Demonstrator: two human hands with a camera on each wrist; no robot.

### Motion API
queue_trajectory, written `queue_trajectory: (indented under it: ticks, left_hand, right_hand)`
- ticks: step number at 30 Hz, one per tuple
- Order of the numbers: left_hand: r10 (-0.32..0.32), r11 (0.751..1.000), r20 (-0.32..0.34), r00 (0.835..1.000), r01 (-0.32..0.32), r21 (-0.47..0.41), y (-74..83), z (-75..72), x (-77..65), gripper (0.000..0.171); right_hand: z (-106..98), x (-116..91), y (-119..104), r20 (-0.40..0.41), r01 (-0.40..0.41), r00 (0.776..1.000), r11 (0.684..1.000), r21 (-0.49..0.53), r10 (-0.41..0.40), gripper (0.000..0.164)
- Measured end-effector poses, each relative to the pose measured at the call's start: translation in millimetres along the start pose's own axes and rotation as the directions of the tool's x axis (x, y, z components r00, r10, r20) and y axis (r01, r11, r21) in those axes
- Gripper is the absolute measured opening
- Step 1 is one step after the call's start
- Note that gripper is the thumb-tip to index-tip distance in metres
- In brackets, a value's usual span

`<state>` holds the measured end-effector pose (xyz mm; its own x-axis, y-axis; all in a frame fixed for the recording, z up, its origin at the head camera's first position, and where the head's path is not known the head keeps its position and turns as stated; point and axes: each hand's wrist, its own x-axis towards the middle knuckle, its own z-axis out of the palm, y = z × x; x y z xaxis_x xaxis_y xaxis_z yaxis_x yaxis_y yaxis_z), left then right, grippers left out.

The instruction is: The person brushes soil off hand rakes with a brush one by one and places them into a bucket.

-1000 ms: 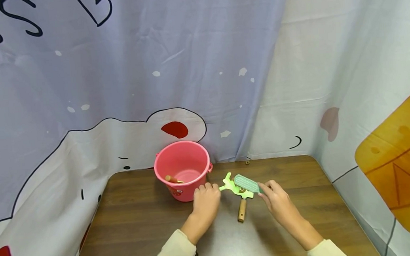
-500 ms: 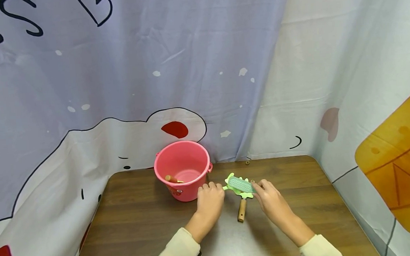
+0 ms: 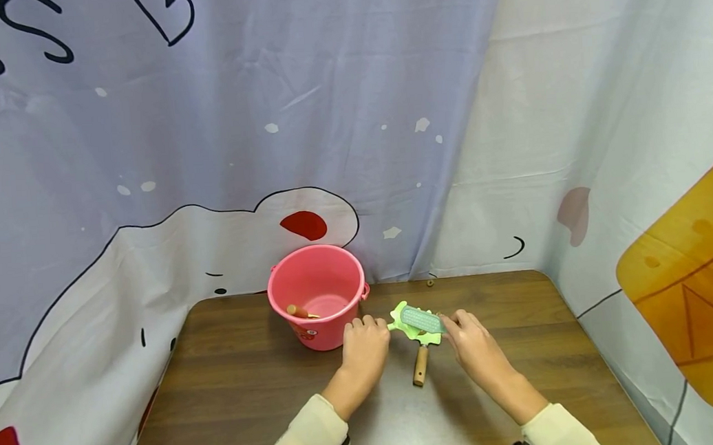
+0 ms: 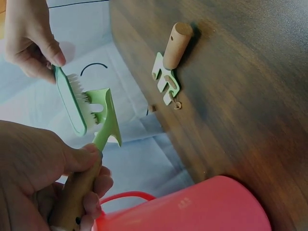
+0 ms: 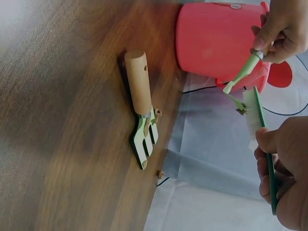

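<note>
My left hand [image 3: 365,349] grips the wooden handle [image 4: 74,197] of a small garden rake [image 4: 108,115] with a light green metal head. Brown bits cling to its prongs. In my right hand [image 3: 480,348] is a green brush [image 5: 260,108], pinched near one end, its white bristles facing the rake. The bristles meet the rake's prongs in both wrist views; from the head view the brush's back covers part of the rake head. Below them a green hand fork [image 5: 144,139] with a wooden handle lies on the table, brown bits on and beside its tines.
A pink bucket [image 3: 321,332] stands just beyond my left hand, with a wooden-handled tool [image 3: 298,311] inside. A small brown bit [image 3: 430,283] lies near the table's [image 3: 250,381] back edge. Printed curtains [image 3: 349,113] hang close behind it.
The brush has moved left over the rake head, then shifted slightly back to the right. My left hand and the rake have moved a little right. The fork and bucket stay put.
</note>
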<state>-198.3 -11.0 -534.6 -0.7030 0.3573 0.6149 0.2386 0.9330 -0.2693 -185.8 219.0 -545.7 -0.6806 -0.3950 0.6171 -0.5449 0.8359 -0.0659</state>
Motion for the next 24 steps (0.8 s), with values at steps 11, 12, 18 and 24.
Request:
queue_trajectory:
  ticks: [11, 12, 18, 24]
  left_hand:
    - [-0.003, 1.000, 0.024, 1.000, 0.004, -0.020, 0.3, 0.8, -1.7, 0.014]
    - [-0.004, 1.000, 0.027, 1.000, 0.004, -0.022, 0.2, 1.0, -1.7, 0.013]
    - [-0.009, 0.999, 0.059, 0.998, 0.012, -0.044, 0.0, 2.5, -3.1, 0.012]
    - [-0.006, 0.999, 0.070, 0.998, 0.010, -0.043, -2.8, 4.4, -5.5, 0.013]
  right_hand:
    - [-2.9, -1.3, 3.7, -0.041, 0.015, 0.999, 1.000, -0.006, -0.016, 0.039]
    - [-3.2, -1.4, 4.0, -0.042, 0.013, 0.999, 1.000, -0.005, -0.013, 0.039]
    - [-3.9, -2.4, 5.4, -0.040, 0.000, 0.999, 1.000, -0.001, 0.000, 0.037]
    - [-6.5, -2.6, 9.6, -0.037, -0.007, 0.999, 1.000, 0.009, 0.007, 0.036]
